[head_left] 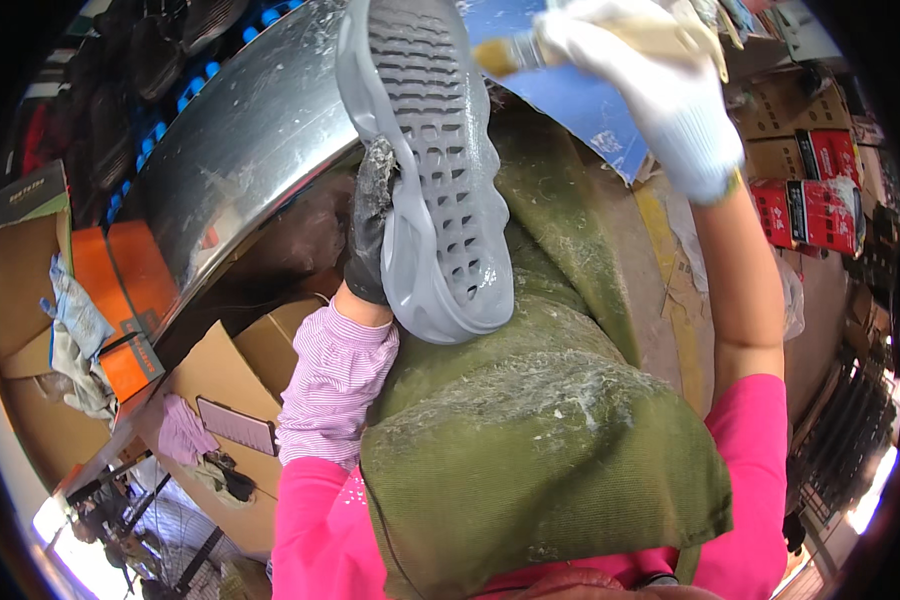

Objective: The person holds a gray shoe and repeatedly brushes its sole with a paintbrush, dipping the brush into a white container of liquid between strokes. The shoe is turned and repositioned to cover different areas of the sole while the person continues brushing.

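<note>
A grey shoe sole (pixel 450 172) fills the upper middle, its hollowed, gridded inner side towards me. Wet gloss shows along its right edge and at its lower end. My left hand (pixel 371 217), in a dark, residue-caked glove, grips the sole's left side; the fingers behind it are hidden. To the right, my right hand (pixel 630 60) in a white knit glove holds a flat paintbrush (pixel 510 56), somewhat blurred. The brush's tan bristles are close to the sole's right edge; I cannot tell whether they touch. A green apron (pixel 540 450) with whitish smears covers my lap.
A shiny metal surface (pixel 247 127) curves along the left, beside blue rollers (pixel 150 142). A blue sheet (pixel 585 112) lies under my right hand. Orange boxes (pixel 120 277) and an open carton (pixel 22 285) stand left; a phone (pixel 236 425) rests on cardboard. Red packages (pixel 810 214) are at right.
</note>
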`<act>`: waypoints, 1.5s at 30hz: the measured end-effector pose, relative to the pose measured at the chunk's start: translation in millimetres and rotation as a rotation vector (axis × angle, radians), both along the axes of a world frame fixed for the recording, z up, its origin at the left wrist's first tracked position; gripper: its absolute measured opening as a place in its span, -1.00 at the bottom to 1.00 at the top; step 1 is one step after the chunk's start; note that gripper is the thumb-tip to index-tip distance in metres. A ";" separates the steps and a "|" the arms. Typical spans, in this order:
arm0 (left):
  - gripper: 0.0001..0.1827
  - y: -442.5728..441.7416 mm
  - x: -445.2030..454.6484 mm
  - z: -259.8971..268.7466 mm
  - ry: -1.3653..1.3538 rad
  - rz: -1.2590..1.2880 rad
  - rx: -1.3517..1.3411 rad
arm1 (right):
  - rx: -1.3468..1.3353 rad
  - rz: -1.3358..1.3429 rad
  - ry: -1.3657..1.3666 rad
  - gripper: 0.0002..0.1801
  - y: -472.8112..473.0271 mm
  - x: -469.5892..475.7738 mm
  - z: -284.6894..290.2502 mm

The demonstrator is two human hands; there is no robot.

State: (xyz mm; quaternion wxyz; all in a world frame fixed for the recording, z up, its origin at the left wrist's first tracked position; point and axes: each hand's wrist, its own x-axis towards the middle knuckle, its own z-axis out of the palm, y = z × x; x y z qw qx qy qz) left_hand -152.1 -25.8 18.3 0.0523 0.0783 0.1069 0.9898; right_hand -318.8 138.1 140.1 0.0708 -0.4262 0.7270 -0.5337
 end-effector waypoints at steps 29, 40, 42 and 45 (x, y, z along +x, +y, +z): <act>-0.36 4.9 18.3 -35.3 -0.295 0.685 -0.428 | 0.242 0.058 -0.297 -0.83 43.6 43.0 -16.5; -0.32 13.0 25.5 -6.3 -0.307 0.308 -0.082 | -0.285 0.192 -0.504 -0.72 22.8 25.3 -1.8; -0.31 14.6 37.8 -6.6 -0.308 0.243 -0.024 | -0.554 0.373 -0.803 -0.57 15.3 24.8 -2.4; -0.30 18.2 55.1 -7.6 -0.305 0.178 0.022 | -0.713 0.564 -1.220 -0.48 -5.3 46.7 -14.3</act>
